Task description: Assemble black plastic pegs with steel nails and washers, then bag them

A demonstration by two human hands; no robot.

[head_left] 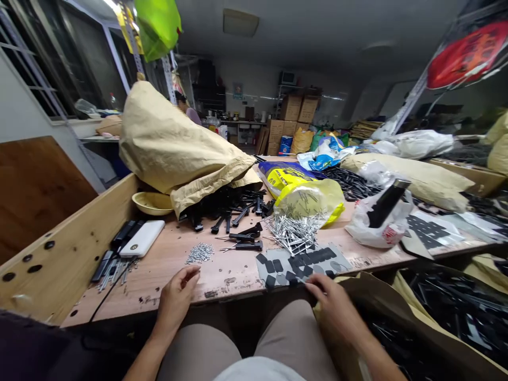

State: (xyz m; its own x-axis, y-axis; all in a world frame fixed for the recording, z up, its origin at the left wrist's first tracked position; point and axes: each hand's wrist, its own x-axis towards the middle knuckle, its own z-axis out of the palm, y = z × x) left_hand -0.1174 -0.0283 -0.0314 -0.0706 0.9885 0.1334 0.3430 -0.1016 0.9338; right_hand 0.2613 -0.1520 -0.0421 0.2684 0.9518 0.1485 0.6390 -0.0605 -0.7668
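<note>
Many black pads [271, 281] lie on a grey sheet [342, 260] at the near edge of the tabletop [234, 286]. Your right hand [327, 296] has its finger and thumb close together at the sheet's front edge; I can't tell if they pinch a pad. Your left hand [178, 291] is curled near a pile of tiny silver pieces [199, 253]; I can't tell if it holds one. Long silver pins [296, 233] spill from a yellow bag [333, 197] behind the sheet, with black plastic parts [248, 246] to their left.
</note>
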